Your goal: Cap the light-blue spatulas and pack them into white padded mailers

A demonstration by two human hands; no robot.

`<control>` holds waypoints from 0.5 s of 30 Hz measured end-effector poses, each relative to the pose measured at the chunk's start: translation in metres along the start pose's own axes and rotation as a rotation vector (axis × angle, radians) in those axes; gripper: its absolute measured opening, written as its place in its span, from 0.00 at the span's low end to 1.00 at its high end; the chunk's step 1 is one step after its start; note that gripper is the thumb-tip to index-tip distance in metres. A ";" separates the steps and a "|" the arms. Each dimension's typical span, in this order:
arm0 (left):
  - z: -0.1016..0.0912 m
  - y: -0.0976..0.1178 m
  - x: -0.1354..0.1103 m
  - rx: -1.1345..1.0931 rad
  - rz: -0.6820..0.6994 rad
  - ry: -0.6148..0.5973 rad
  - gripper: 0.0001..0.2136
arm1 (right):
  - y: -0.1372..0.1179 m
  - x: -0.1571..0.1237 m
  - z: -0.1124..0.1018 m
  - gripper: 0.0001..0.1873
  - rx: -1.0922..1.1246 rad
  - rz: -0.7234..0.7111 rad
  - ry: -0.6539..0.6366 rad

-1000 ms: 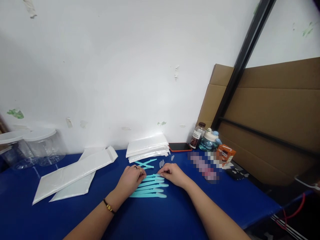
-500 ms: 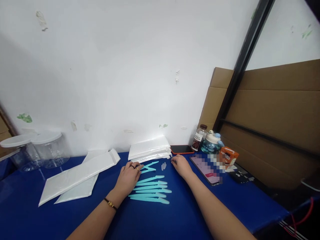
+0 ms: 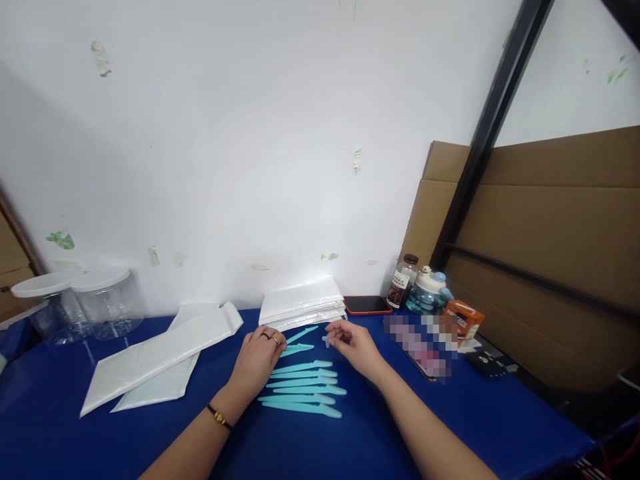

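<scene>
Several light-blue plastic knife-shaped pieces (image 3: 303, 387) lie in a row on the blue table (image 3: 75, 440), and two more (image 3: 299, 340) lie crossed just behind them. My left hand (image 3: 257, 360) rests flat on the table, its fingertips touching the handle ends at the row's left. My right hand (image 3: 354, 343) hovers over the row's far right, pinching a small clear plastic cap (image 3: 327, 341) between thumb and fingers.
A stack of white padded envelopes (image 3: 303, 301) lies at the back, with two long ones (image 3: 160, 357) to the left. Clear jars (image 3: 107, 301) stand far left. A phone (image 3: 367, 305), a bottle (image 3: 403, 280), a blue-white container (image 3: 427, 291), an orange box (image 3: 465, 319) and cardboard (image 3: 550, 253) are at the right.
My right hand left the row, reached to the clear caps by the envelope stack, and has come back holding one. My left hand stayed at the row's left end.
</scene>
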State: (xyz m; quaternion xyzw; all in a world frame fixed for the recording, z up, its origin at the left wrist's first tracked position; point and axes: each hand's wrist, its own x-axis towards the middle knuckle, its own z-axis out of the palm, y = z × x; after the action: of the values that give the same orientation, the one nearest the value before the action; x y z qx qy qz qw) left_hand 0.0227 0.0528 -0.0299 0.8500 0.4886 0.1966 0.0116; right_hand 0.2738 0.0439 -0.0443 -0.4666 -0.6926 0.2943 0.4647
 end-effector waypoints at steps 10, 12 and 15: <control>-0.003 0.009 -0.002 -0.082 0.003 -0.005 0.12 | -0.003 -0.003 0.012 0.09 0.049 0.015 -0.036; -0.002 0.010 -0.002 -0.094 0.002 -0.003 0.12 | -0.006 -0.004 0.014 0.09 0.068 0.026 -0.052; -0.001 0.012 -0.003 -0.125 0.002 -0.015 0.11 | -0.011 -0.006 0.018 0.10 0.112 0.051 -0.094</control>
State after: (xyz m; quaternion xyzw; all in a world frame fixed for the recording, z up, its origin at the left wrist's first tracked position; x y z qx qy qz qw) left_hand 0.0313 0.0435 -0.0275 0.8496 0.4744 0.2202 0.0682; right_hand 0.2540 0.0342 -0.0446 -0.4430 -0.6842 0.3657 0.4493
